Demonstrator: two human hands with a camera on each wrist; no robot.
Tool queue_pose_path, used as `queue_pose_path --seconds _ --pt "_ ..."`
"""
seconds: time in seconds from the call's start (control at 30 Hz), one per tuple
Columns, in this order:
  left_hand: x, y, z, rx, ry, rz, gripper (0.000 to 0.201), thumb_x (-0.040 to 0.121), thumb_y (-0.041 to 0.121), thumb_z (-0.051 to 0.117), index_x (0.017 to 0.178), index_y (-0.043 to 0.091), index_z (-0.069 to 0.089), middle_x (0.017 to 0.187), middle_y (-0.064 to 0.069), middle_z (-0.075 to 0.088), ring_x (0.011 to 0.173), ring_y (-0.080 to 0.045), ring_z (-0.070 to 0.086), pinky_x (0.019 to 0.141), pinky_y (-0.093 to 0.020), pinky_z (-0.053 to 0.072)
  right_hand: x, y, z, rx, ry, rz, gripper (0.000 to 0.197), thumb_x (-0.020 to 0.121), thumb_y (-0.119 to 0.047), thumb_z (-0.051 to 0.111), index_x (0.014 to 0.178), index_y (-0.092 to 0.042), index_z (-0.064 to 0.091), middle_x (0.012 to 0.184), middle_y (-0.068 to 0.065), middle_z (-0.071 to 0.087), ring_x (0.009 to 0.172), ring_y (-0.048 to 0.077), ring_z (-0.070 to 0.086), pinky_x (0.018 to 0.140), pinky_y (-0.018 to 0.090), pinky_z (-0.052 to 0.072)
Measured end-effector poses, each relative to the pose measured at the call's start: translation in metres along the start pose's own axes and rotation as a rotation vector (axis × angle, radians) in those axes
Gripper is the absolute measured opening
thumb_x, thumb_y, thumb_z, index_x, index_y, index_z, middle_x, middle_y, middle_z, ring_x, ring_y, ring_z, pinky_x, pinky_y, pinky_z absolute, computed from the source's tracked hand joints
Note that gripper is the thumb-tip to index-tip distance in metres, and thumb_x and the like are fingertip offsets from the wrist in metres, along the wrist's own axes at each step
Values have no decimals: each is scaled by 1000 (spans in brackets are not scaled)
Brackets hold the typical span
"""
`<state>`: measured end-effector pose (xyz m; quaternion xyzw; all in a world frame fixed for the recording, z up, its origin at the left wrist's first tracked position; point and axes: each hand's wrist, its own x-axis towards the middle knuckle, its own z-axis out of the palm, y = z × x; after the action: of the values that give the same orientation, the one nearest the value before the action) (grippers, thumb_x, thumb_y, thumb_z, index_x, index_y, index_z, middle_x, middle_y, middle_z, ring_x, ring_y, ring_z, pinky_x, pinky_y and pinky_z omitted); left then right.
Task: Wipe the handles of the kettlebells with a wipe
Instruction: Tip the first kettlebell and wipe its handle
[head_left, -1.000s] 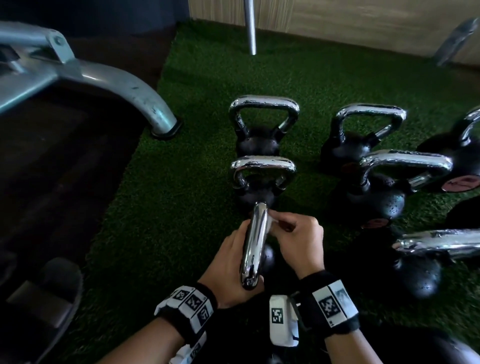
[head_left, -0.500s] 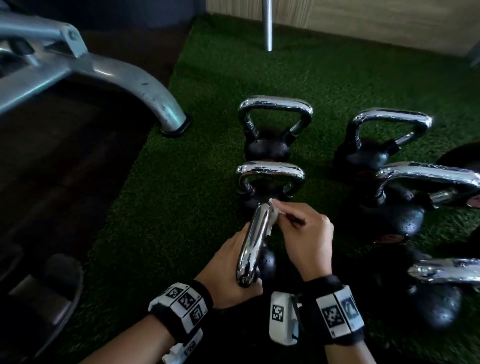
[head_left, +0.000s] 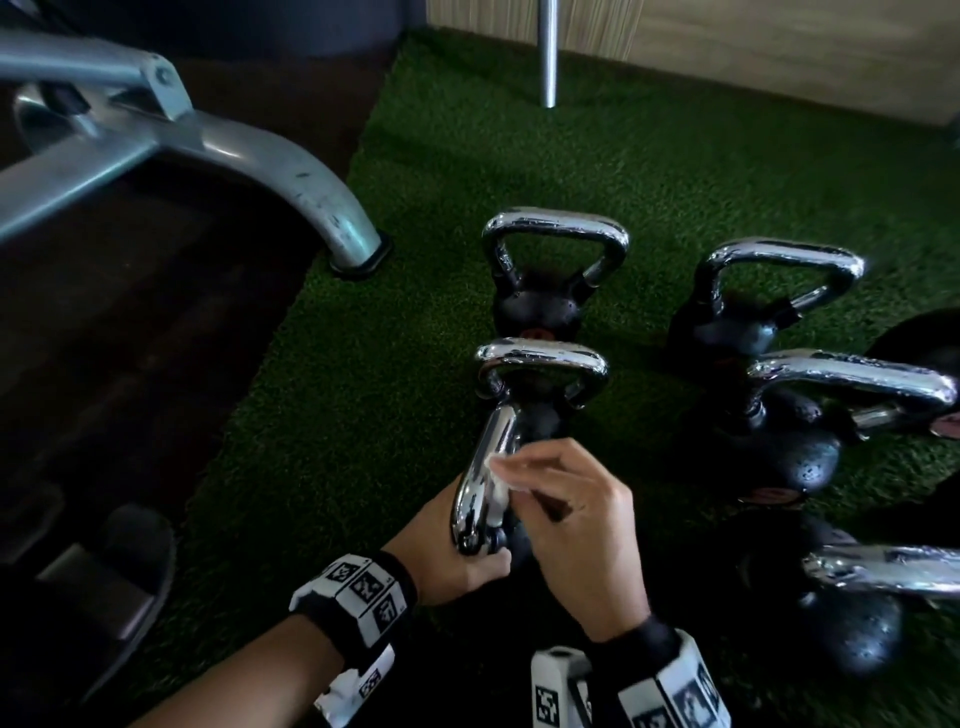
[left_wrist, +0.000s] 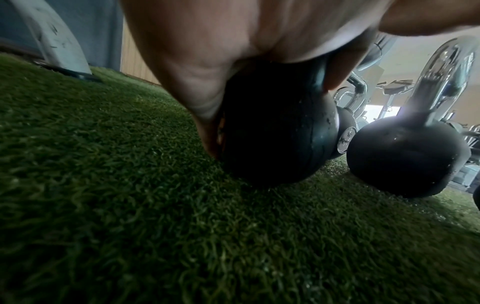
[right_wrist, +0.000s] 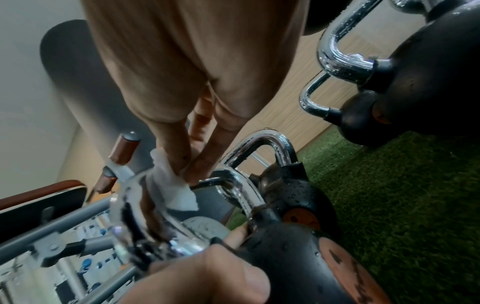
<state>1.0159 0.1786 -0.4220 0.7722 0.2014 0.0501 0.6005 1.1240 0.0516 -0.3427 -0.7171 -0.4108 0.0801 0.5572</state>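
Note:
The nearest black kettlebell (left_wrist: 275, 131) stands on the green turf (head_left: 363, 415), its chrome handle (head_left: 485, 478) seen end-on. My left hand (head_left: 457, 551) grips the near base of that handle and the ball's top. My right hand (head_left: 566, 499) pinches a white wipe (head_left: 496, 488) and presses it against the right side of the handle. In the right wrist view the wipe (right_wrist: 171, 185) sits between fingertips and the chrome handle (right_wrist: 135, 207). Two more kettlebells (head_left: 540, 374) (head_left: 550, 270) stand in line behind it.
Several other chrome-handled kettlebells (head_left: 795, 415) stand to the right on the turf. A grey machine leg (head_left: 291, 182) ends at the turf's left edge, beside dark flooring. A metal pole (head_left: 548, 52) and a wooden wall lie at the back.
My right hand has slid the wipe from the far tip of the handle back toward me along its right side. The left hand keeps its hold. The head view has shifted slightly.

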Motion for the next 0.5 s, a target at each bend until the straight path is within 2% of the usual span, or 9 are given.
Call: queue_pose_path --seconds 0.07,0.1,0.17,0.23,0.3,0.33,0.4,0.47,0.5 --pt "-2 2 -3 -6 -8 -29 45 78 18 76 119 12 59 102 -7 73 97 -22 72 88 -38 59 -3 -8 -1 57 -78 46 23 80 2 82 94 -16 85 97 -14 72 90 3 72 75 11 55" --pt "-3 2 -5 10 -6 -53 38 79 15 75 113 11 60 94 -3 74 89 -18 72 82 -33 59 0 -8 -1 69 -106 71 26 79 5 81 93 -18 85 96 -14 72 90 5 72 74 13 55" --pt "-2 7 -7 29 -27 -74 24 82 9 75 101 15 61 80 12 71 75 0 66 72 -20 53 6 -8 -2 71 -123 105 30 79 5 81 92 -21 85 94 -14 73 88 6 72 72 14 55" --pt "1 18 -10 98 -59 -44 19 88 6 73 99 16 63 89 15 72 81 6 64 75 -15 51 6 -9 -1 78 -125 128 30 77 4 82 90 -23 85 92 -14 74 86 6 73 71 15 55" --pt "3 25 -10 206 -99 -1 17 91 12 70 106 13 64 97 10 70 95 5 62 82 -15 49 0 -9 1 97 -139 178 32 73 5 84 86 -23 84 89 -15 76 85 6 74 72 16 56" --pt "3 28 -10 228 -109 9 20 90 16 69 108 13 64 96 11 67 98 9 60 83 -11 47 -3 -9 1 102 -146 199 33 72 6 85 84 -24 84 88 -16 77 84 6 74 72 16 56" --pt "2 32 -9 216 -126 -29 28 83 34 64 104 16 64 92 20 55 91 23 54 82 -3 41 -5 -9 1 97 -155 231 34 70 7 85 82 -25 84 86 -17 77 81 5 75 71 16 56" --pt "2 32 -9 219 -137 -74 43 77 45 58 97 8 66 84 27 51 80 19 54 82 -12 43 -3 -9 0 90 -167 261 31 71 5 84 82 -25 83 83 -17 78 79 4 75 70 19 58" --pt "3 31 -10 209 -168 -114 36 78 42 61 87 8 65 76 29 52 74 16 53 80 -13 43 -4 -8 0 92 -179 282 29 72 3 84 82 -24 83 82 -16 78 78 4 75 70 20 59"
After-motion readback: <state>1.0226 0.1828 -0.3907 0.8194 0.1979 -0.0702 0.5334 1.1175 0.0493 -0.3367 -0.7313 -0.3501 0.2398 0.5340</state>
